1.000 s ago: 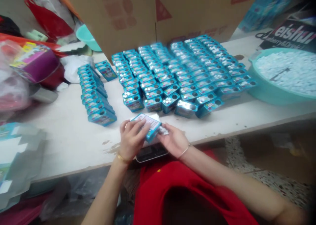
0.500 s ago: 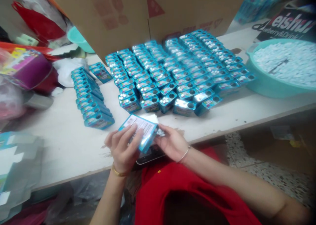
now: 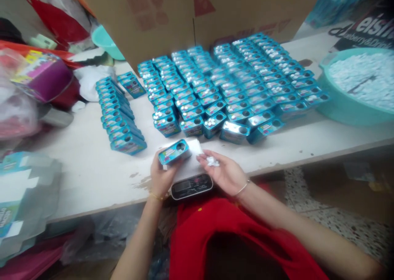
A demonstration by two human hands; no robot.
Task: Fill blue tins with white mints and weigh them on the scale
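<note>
My left hand (image 3: 161, 175) is wrapped round a small blue tin (image 3: 172, 153), held with its top face and dark round opening up. In the cupped palm of my right hand (image 3: 229, 174) lies a little heap of white tablets (image 3: 212, 161). Between and below the hands is a digital scale (image 3: 192, 186) with a white platform (image 3: 193, 165) and a dark control panel. Just beyond stand rows of similar blue tins (image 3: 192, 124), many with white tablets on their tops.
A turquoise basin (image 3: 341, 103) full of white tablets, with a dark utensil in it, stands right. A shorter row of blue tins (image 3: 127, 142) is on the left. Behind rises a large cardboard box (image 3: 172, 21). Flattened blue-white cartons (image 3: 30, 190) lie at the left edge.
My left hand has turned the tin from a tilted position, with its printed side showing, to upright. My right hand has drawn away from it, palm up with tablets. The scale's panel is now uncovered.
</note>
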